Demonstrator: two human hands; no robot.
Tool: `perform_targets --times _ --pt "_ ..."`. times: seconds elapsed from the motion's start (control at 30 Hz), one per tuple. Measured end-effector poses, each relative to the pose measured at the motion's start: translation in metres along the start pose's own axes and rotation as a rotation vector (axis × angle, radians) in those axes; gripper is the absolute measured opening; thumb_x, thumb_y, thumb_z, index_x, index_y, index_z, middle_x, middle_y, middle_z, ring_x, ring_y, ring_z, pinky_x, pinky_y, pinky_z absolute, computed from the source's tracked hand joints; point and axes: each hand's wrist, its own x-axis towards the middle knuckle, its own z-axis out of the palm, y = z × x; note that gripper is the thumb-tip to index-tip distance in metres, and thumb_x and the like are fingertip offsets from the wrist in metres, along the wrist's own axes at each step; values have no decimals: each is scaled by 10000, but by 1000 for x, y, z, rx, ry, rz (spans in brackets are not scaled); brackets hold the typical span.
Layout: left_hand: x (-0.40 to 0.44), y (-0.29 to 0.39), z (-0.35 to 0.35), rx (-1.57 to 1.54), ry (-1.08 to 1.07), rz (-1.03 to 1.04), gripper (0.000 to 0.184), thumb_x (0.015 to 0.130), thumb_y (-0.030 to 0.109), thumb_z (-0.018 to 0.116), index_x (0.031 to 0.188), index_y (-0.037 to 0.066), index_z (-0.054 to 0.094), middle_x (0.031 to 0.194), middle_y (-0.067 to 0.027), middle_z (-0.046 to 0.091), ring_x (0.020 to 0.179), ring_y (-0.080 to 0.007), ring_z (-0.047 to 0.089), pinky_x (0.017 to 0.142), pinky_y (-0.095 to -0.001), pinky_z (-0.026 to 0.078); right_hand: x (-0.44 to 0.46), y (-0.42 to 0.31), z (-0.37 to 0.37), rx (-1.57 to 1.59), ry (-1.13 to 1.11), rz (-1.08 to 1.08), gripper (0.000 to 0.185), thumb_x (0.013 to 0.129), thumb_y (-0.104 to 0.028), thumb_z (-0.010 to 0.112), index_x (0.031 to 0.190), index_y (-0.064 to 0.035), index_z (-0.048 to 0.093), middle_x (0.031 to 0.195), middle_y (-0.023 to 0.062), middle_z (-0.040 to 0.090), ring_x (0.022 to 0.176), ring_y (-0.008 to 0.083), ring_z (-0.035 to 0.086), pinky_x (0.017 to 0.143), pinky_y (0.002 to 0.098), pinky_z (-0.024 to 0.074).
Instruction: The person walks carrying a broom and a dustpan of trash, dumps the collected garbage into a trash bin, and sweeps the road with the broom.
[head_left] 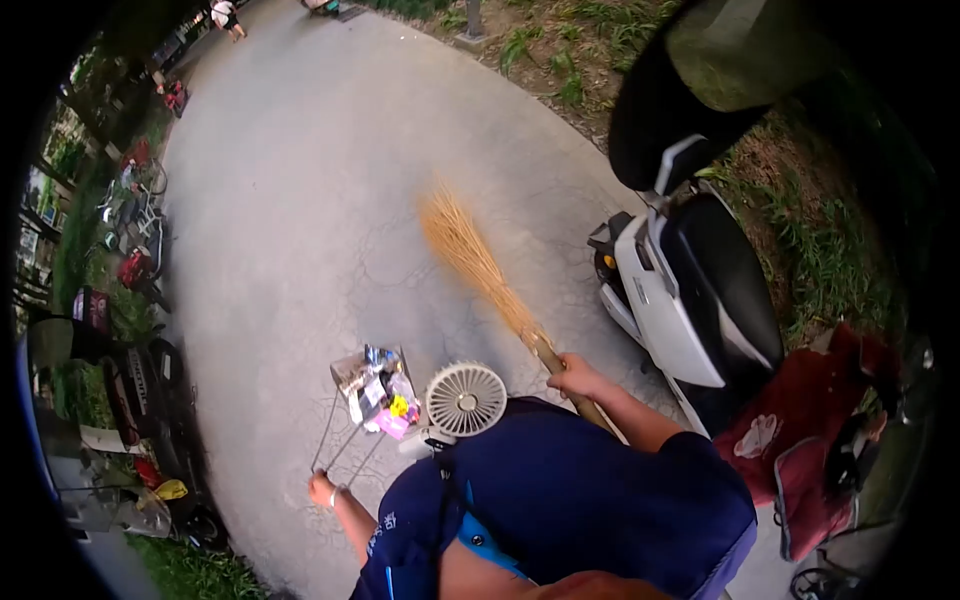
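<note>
My right hand [578, 377] is wrapped round the handle of a straw broom [470, 255], whose bristles point up and to the left over the pavement. On the left, my left hand [320, 488] is closed on the thin wire handle of a dustpan [346, 366]. The pan holds a heap of litter [378, 392] with wrappers, a yellow piece and a pink piece. A round white fan [466, 399] hangs at my chest, just right of the litter.
A white and black scooter [668, 300] stands close on the right, beside a dark red cover [800, 430]. Parked bikes [140, 235] and scooters line the left edge. A person [226, 16] is far ahead on the grey path [300, 130]. Grass borders both sides.
</note>
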Motion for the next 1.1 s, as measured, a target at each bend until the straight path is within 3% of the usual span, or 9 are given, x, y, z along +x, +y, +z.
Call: perform_targets --times 0.13,0.2,0.23,0.33,0.43,0.53,0.73,0.87,1.1 --pt "43 50 152 161 -43 -14 70 613 5 596 592 -56 567 597 -96 575 527 -148 463 520 -272 412 122 -85 -6 -7 15 3 487 675 -75 635 1102 94 472 661 108 553 456 157 540 427 293 442" --pt "58 58 226 -28 -88 13 88 590 -5 604 539 -26 535 550 -66 534 516 -138 439 515 -262 399 180 -122 -9 -49 89 -71 371 667 -58 626 983 88 497 643 96 534 449 161 530 422 303 445" --pt "77 59 266 24 -156 21 106 571 -12 613 520 -4 520 533 -41 511 519 -135 440 514 -256 392 211 -138 -9 -31 111 -53 461 671 -58 624 1076 99 468 623 94 538 450 156 539 420 297 442" --pt "118 70 415 102 -272 59 105 589 22 602 524 -2 524 537 -15 501 506 -117 413 493 -262 358 321 -192 -18 55 137 10 433 673 -49 614 1054 95 470 618 90 537 449 153 536 417 296 439" --pt "121 101 530 73 -271 79 111 598 41 597 523 -8 532 533 -13 507 506 -107 409 483 -257 335 389 -219 -56 235 114 91 443 678 -29 608 1074 89 449 597 66 508 438 145 518 401 286 419" --pt "131 132 650 201 -320 99 106 604 37 593 532 -10 530 530 -12 502 515 -100 415 486 -248 333 448 -249 -92 222 227 102 459 682 -18 605 1089 90 422 621 76 511 438 154 518 398 293 418" --pt "154 156 874 83 -318 83 116 596 22 585 508 0 512 513 1 483 491 -86 377 466 -248 295 624 -322 -179 77 283 117 536 686 -15 620 1157 84 383 658 101 520 446 174 532 402 312 440" --pt "157 205 1025 154 -298 80 126 578 7 575 483 7 491 472 7 455 475 -92 373 468 -252 298 761 -411 -250 64 317 87 521 690 -37 635 1148 72 413 649 95 519 446 174 531 399 309 444" --pt "182 245 1261 65 -265 15 76 593 15 585 566 -3 517 577 -45 526 565 -136 462 546 -263 391 976 -594 -354 -30 289 -16 518 719 -91 622 1165 60 406 656 84 522 430 151 518 377 300 430"
